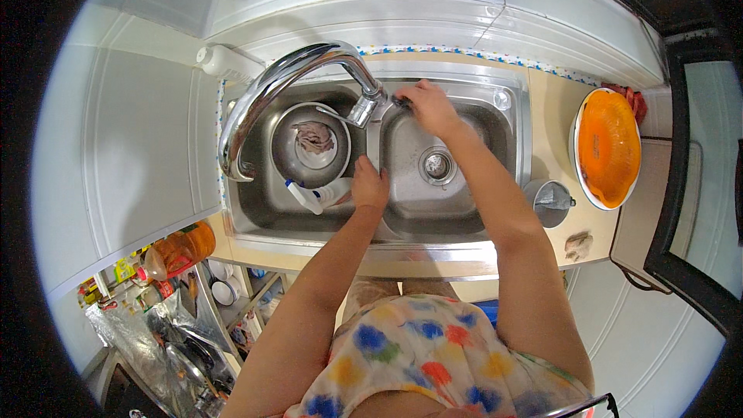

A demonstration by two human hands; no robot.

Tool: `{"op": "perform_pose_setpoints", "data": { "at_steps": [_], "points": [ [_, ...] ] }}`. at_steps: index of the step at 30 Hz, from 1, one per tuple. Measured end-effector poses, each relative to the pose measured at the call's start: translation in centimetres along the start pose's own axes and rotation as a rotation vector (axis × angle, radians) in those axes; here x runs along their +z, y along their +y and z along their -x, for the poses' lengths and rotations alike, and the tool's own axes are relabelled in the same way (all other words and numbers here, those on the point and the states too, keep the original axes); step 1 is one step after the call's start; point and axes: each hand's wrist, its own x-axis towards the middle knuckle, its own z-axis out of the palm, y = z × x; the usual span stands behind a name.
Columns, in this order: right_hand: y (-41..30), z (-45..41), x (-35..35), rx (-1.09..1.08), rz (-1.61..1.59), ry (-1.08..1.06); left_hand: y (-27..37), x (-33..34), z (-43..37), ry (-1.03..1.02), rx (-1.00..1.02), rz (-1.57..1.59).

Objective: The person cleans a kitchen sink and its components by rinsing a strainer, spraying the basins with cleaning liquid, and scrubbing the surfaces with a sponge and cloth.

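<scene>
My right hand (428,109) is at the far left corner of the right basin (406,197) of a steel double sink, its fingers closed on a small dark scrubbing pad (401,102). My left hand (370,184) rests by the divider between the basins. Against it, in the left basin (255,209), a white spray bottle (332,193) with a blue-trimmed trigger lies on its side; whether the fingers grip it is hidden. Behind the bottle sits a round metal bowl (282,154) with a crumpled greyish-pink cloth (314,137) inside. A chrome faucet (290,67) arches over the left basin.
On the right counter stand an orange plastic basket (609,145) in a white basin and a grey cup (548,203) holding a grey cloth. A stained patch (579,245) marks the counter. A white bottle (226,62) is behind the faucet. An oil bottle (186,247) is at the left.
</scene>
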Motion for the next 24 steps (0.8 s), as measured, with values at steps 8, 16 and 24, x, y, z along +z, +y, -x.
{"op": "perform_pose_setpoints", "data": {
  "at_steps": [8, 16, 24],
  "points": [
    [0.7, -1.3, -0.2, -0.154, 0.062, 0.171, -0.1, 0.4, 0.0, 0.025, 0.047, -0.018],
    [-0.4, -2.1, 1.6, -0.046, 0.110, 0.186, 0.2, -0.1, -0.2, -0.061, -0.013, 0.006],
    [-1.0, -3.8, 1.1, -0.026, 0.224, 0.050, -0.4, 0.3, -0.1, 0.025, 0.035, 0.002]
  ]
}}
